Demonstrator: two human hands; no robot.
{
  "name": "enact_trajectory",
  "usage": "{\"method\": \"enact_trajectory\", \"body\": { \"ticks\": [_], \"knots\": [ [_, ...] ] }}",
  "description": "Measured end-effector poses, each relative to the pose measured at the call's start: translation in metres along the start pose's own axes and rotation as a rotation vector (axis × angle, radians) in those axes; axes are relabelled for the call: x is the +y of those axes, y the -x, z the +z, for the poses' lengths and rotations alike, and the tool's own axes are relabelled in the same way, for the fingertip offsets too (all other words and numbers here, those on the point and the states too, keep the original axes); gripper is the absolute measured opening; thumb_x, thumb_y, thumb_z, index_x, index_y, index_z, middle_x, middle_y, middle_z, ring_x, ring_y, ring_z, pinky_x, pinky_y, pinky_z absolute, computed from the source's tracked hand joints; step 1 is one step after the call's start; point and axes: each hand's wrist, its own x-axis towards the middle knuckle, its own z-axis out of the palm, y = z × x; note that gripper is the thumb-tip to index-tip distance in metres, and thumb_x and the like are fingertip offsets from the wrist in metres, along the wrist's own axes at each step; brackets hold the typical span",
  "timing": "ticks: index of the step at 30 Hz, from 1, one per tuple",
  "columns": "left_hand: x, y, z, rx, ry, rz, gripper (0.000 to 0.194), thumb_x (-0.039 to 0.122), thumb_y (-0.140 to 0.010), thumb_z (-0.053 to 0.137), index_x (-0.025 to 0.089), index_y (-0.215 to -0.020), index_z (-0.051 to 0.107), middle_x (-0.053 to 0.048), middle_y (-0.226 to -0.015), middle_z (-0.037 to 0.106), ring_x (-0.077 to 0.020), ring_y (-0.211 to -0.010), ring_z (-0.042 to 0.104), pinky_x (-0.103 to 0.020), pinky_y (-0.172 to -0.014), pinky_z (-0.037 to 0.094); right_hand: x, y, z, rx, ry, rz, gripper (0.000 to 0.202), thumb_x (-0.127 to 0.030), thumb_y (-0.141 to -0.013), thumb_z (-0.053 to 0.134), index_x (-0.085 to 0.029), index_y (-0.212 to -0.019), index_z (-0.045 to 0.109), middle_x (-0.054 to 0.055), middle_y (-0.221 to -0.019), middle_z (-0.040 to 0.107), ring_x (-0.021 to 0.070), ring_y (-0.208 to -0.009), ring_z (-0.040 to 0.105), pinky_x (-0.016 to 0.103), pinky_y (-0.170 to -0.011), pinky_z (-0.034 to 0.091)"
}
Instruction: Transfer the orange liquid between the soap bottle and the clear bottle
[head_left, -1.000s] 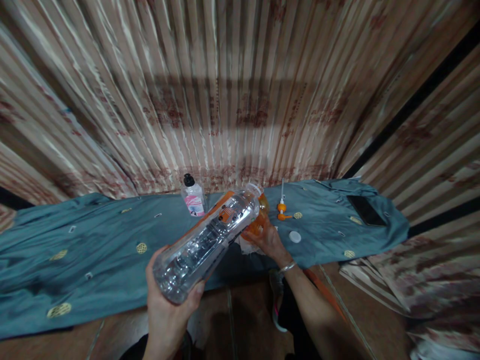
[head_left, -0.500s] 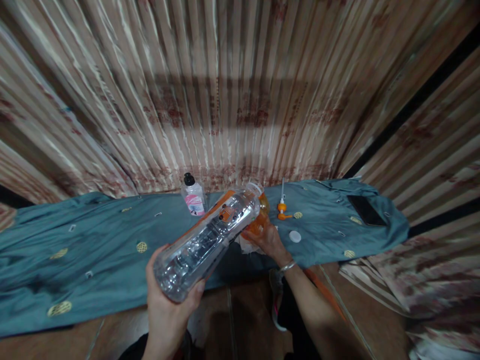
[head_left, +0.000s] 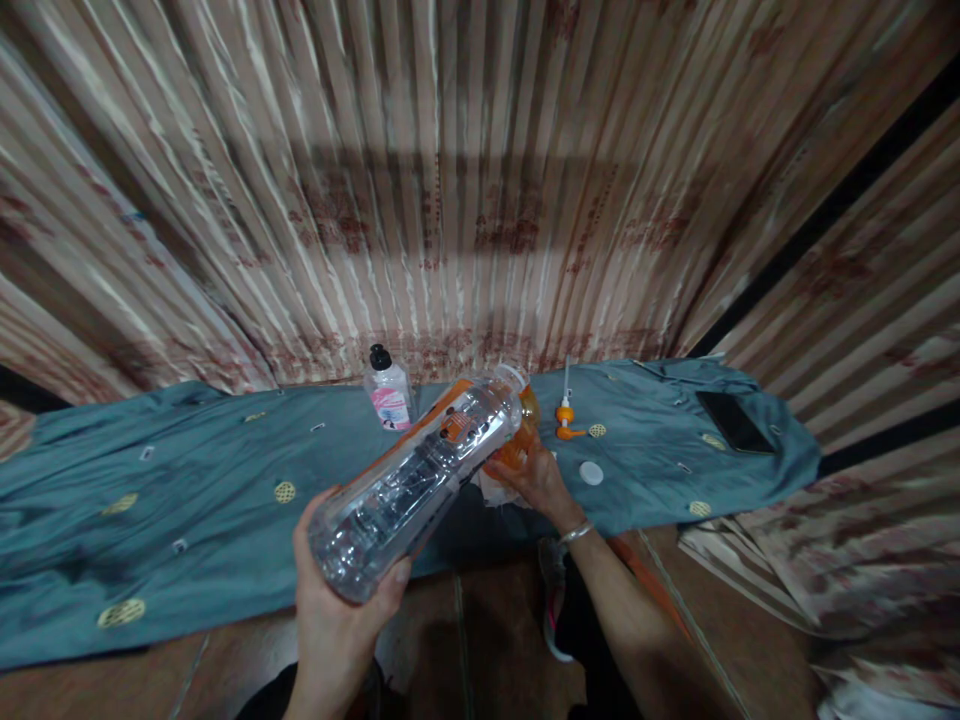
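Note:
My left hand (head_left: 339, 590) is wrapped round the base of a large clear plastic bottle (head_left: 409, 490) with an orange label. The bottle tilts, its neck up and to the right. Behind that neck stands an orange bottle (head_left: 517, 452), gripped by my right hand (head_left: 541, 480). The clear bottle's mouth is at the top of the orange one; how they meet is partly hidden. Something pale, like a tissue (head_left: 496, 492), lies under the orange bottle. An orange pump head (head_left: 565, 420) with a clear tube and a round white cap (head_left: 591, 473) lie to the right.
A clear bottle with a black cap and pink label (head_left: 390, 398) stands at the back left. A black phone (head_left: 733, 420) lies at the right on the teal cloth (head_left: 225, 470). Pleated curtains (head_left: 480, 200) hang close behind.
Almost nothing differs. Both hands keep their hold, and the view has shifted very slightly.

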Motion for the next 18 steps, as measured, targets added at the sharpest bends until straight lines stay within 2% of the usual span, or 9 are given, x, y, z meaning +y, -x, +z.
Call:
{"method": "enact_trajectory", "body": {
  "ticks": [8,14,18],
  "knots": [
    [0.0002,-0.0002,0.0007,0.006,-0.002,0.009,0.111,0.080,-0.059,0.111,0.025,-0.145,0.067,-0.012,-0.133,0.081,-0.0341,-0.113,0.085,-0.044,-0.097,0.073,0.0001,0.0002,0.0044,0.021,0.016,-0.003,0.064,-0.044,-0.083,0.098,-0.023,-0.140,0.077,0.017,-0.130,0.094,0.0436,-0.125,0.092,0.064,-0.114,0.076],
    [-0.0012,-0.0003,0.0001,-0.002,-0.024,0.016,0.110,0.080,-0.062,0.109,0.025,-0.147,0.066,-0.012,-0.133,0.082,-0.0335,-0.115,0.084,-0.046,-0.102,0.071,0.0031,0.0002,0.0027,0.015,0.058,-0.008,0.060,-0.049,-0.083,0.098,-0.025,-0.135,0.077,0.016,-0.124,0.095,0.0433,-0.118,0.094,0.063,-0.109,0.078],
    [-0.0017,0.0000,0.0012,0.010,-0.006,0.001,0.110,0.079,-0.061,0.110,0.025,-0.147,0.066,-0.011,-0.133,0.081,-0.0349,-0.115,0.084,-0.048,-0.102,0.071,0.0064,-0.0010,0.0005,0.029,0.134,-0.047,0.063,-0.048,-0.084,0.098,-0.022,-0.137,0.077,0.016,-0.120,0.095,0.0441,-0.114,0.095,0.062,-0.102,0.080]
  ]
}}
